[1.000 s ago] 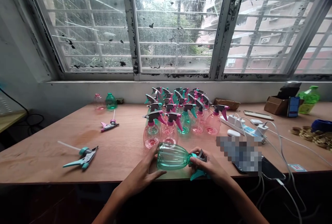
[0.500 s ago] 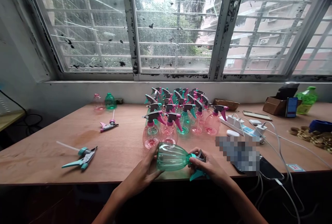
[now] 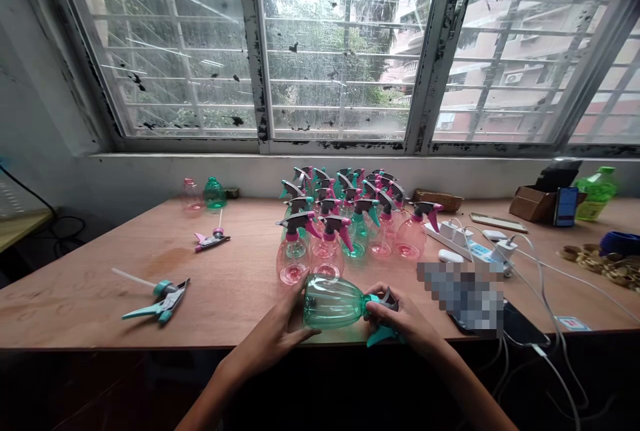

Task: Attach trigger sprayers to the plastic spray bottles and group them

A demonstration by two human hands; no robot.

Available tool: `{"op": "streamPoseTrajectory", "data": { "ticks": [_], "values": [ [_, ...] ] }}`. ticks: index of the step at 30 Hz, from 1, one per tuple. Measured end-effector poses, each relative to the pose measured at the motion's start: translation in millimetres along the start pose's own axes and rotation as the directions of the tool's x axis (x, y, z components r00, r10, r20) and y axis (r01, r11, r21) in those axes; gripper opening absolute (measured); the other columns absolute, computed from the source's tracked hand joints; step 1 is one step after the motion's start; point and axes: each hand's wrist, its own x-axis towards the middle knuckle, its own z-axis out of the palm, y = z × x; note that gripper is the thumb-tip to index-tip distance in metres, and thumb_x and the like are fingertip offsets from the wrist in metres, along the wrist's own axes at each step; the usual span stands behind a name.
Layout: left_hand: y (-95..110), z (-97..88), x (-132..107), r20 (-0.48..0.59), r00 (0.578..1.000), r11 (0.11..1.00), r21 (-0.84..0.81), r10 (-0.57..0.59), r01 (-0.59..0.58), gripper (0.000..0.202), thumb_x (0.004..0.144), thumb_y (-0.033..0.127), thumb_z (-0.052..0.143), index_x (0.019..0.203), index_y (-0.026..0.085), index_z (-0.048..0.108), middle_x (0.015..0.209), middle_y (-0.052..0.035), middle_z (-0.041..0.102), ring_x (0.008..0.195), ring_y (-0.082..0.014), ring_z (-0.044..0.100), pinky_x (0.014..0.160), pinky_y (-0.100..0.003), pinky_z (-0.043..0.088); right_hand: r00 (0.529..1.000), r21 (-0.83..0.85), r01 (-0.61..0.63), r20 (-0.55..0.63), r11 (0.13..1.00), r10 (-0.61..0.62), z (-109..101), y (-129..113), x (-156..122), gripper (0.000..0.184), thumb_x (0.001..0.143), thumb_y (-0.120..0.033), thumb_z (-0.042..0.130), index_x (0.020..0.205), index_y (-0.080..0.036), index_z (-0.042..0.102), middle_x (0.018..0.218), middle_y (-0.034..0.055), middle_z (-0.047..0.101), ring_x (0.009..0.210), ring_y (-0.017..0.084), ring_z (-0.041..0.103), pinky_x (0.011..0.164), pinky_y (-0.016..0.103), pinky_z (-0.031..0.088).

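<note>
A clear green spray bottle (image 3: 334,302) lies sideways between my hands, over the table's front edge. My left hand (image 3: 287,321) is closed around its base. At the neck, the fingers of my right hand (image 3: 397,314) grip the teal collar of the trigger head, whose lever hangs below. Just behind stand several pink and green spray bottles (image 3: 326,254) with trigger heads fitted. On the left of the table lie a teal trigger head (image 3: 167,301) with its tube and a pink trigger head (image 3: 214,240).
Two headless bottles, one pink (image 3: 191,195) and one green (image 3: 215,194), stand at the back left. To the right are a power strip (image 3: 475,251) with white cables, a black phone (image 3: 523,324), a cardboard box (image 3: 527,203) and a green jug (image 3: 597,194). The wooden table (image 3: 90,278) ends just before me.
The view has shifted very slightly. Both hands keep the same hold on the green spray bottle, and nothing else has visibly moved.
</note>
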Motion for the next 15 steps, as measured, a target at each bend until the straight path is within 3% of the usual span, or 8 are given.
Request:
{"op": "streamPoseTrajectory", "data": {
  "ticks": [3, 10, 15],
  "values": [
    [-1.3, 0.3, -0.4, 0.013, 1.000, 0.999, -0.048, 0.017, -0.017, 0.100, 0.092, 0.033, 0.069, 0.161, 0.035, -0.004, 0.166, -0.0060, 0.032, 0.148, -0.0306, 0.037, 0.123, -0.050, 0.028, 1.000, -0.004, 0.001, -0.002, 1.000, -0.001, -0.7, 0.5, -0.1, 0.040, 0.080, -0.051, 0.081, 0.094, -0.017, 0.065, 0.072, 0.0012, 0.073, 0.064, 0.016, 0.065, 0.064, 0.028, 0.050],
    [4.4, -5.3, 0.0, 0.025, 1.000, 0.998, 0.060, -0.006, 0.004, 0.094, 0.093, 0.045, 0.066, 0.163, 0.028, 0.005, 0.169, -0.0085, 0.019, 0.155, -0.0342, 0.019, 0.126, -0.052, 0.015, 1.000, -0.013, -0.002, 0.006, 1.000, 0.002, -0.6, -0.2, -1.3, 0.039, 0.081, -0.050, 0.081, 0.095, -0.017, 0.065, 0.072, 0.0014, 0.073, 0.064, 0.016, 0.065, 0.064, 0.027, 0.050],
    [2.6, -2.9, -0.4, -0.001, 1.000, 0.998, 0.065, -0.008, 0.008, 0.098, 0.090, 0.042, 0.072, 0.162, 0.031, 0.007, 0.168, -0.0074, 0.024, 0.152, -0.0337, 0.027, 0.125, -0.051, 0.022, 1.000, -0.011, 0.008, -0.005, 1.000, -0.008, -0.9, 2.0, -0.6, 0.041, 0.080, -0.051, 0.081, 0.095, -0.017, 0.065, 0.071, 0.0013, 0.073, 0.063, 0.016, 0.065, 0.063, 0.028, 0.050]
  ]
}}
